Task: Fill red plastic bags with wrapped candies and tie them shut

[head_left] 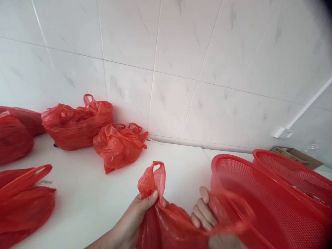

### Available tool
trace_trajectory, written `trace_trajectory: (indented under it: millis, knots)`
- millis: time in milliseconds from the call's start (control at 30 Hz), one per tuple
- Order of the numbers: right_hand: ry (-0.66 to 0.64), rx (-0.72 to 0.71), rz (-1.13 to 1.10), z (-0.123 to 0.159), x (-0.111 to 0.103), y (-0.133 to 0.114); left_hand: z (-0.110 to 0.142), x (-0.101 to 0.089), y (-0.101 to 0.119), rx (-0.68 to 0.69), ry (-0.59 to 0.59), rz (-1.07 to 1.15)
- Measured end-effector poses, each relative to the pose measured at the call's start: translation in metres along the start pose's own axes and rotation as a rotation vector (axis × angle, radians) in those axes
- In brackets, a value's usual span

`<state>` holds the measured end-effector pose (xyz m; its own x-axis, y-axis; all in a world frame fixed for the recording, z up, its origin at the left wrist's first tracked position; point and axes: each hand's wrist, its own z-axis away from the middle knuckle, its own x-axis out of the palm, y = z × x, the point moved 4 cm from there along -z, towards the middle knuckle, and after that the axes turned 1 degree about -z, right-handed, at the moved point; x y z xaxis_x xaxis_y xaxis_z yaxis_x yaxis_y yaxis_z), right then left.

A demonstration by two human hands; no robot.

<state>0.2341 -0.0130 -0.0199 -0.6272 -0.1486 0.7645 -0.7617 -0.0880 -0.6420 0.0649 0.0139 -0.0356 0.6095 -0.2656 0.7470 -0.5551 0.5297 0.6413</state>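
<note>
A red plastic bag is stretched between my two hands at the bottom middle of the head view. My left hand pinches one side of it just below a handle loop, thumb on top. Closed around the other side, my right hand has the second handle loop sticking out past it to the right; this part looks slightly blurred. The bag's lower part runs out of the frame, and I cannot make out what is inside.
Several filled red plastic bags stand at the left on the white table. At the right are two red mesh baskets, with a cardboard box behind them. A tiled wall with a socket closes the back.
</note>
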Motion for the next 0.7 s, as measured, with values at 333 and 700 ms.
trace_trajectory:
  millis: [333,700]
  knots:
    - [0.082,0.152,0.431,-0.004,0.002,0.04,-0.005,0.003,-0.017,-0.038,0.001,-0.004]
    - [0.157,0.091,0.417,-0.01,0.013,0.038,-0.023,0.02,-0.017,0.101,0.041,-0.52]
